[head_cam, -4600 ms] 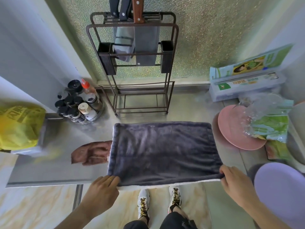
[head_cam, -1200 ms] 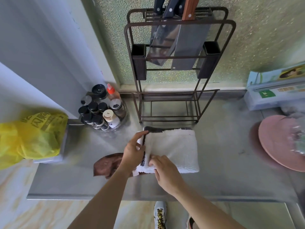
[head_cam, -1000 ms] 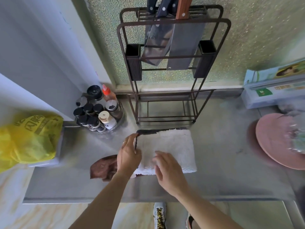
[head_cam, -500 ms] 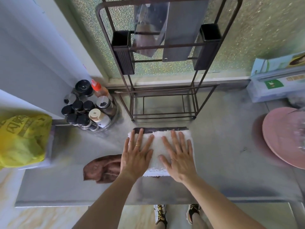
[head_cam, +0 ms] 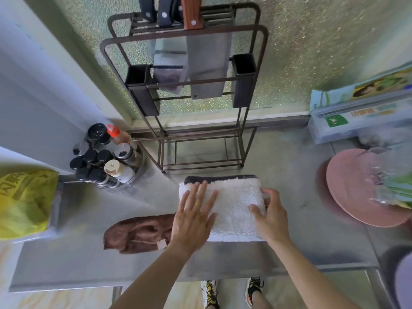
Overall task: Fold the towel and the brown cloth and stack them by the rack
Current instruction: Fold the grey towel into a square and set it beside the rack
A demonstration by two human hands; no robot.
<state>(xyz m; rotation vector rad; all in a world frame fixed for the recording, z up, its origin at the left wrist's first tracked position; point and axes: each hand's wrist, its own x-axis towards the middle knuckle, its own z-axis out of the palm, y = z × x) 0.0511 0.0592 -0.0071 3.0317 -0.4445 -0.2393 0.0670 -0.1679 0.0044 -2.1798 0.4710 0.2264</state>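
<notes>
Nearest the counter edge, the left hand (head_cam: 194,216) lies flat and spread, palm down on the left half of the folded white fleecy towel (head_cam: 231,204), gripping nothing; the right hand (head_cam: 270,216) curls round the towel's right edge, thumb on top and fingers tucked at the side, so it looks to be grasping that end; the towel sits on the grey steel counter (head_cam: 289,175), a dark grey layer showing along its far edge, just in front of the feet of the dark brown wire knife rack (head_cam: 185,103); the crumpled brown cloth (head_cam: 140,234) lies just left of the towel, partly under the left wrist, still unfolded; I judge the step in hand to be the last fold or squaring-up of the towel, roughly half the task done; the next move likely calls for the right hand to carry its end across or nudge the bundle toward the rack, then for both hands to spread the brown cloth flat; compared with half a second ago, when both palms pressed flat side by side, the right hand has shifted out to the right edge and closed on it, while the left stays pressing
</notes>
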